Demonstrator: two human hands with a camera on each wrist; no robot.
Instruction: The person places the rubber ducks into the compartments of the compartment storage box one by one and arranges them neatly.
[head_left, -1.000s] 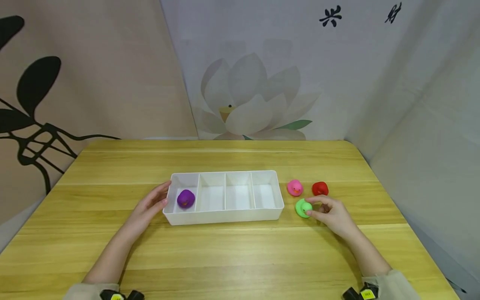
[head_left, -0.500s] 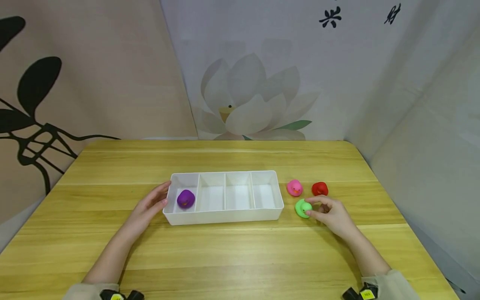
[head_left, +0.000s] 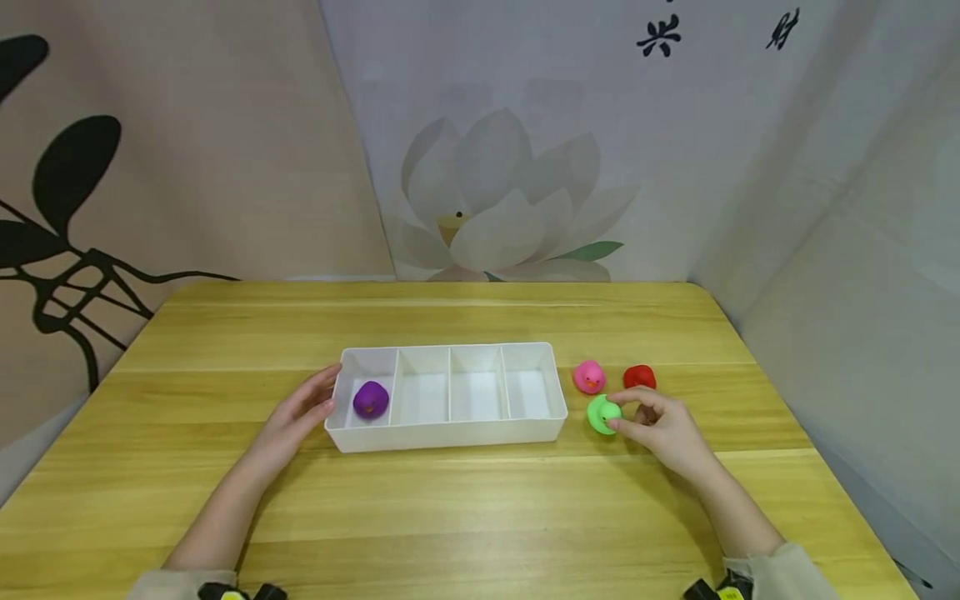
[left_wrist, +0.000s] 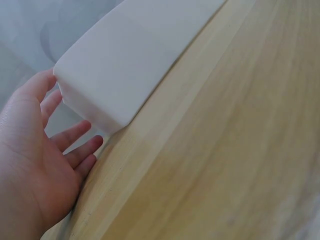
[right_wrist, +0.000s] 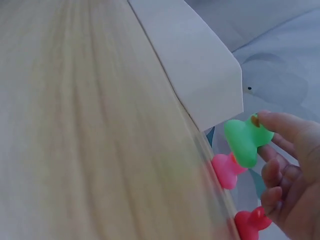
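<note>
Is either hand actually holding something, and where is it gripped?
The right hand pinches the green duck by its head. The left hand holds nothing; its straight fingers rest against the end of the white tray.

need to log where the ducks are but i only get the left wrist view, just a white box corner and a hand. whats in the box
Observer: One purple duck, in the leftmost compartment of the white tray; the other three compartments are empty.
Operator: and the other hand
Observer: The right hand pinches a green duck with thumb and fingers, just right of the tray.
Operator: is that duck on the table or lifted
Observer: I cannot tell from the head view or the right wrist view.
Operator: any more ducks out there
Observer: Two, on the table beyond the green one: a pink duck and a red duck to its right.
</note>
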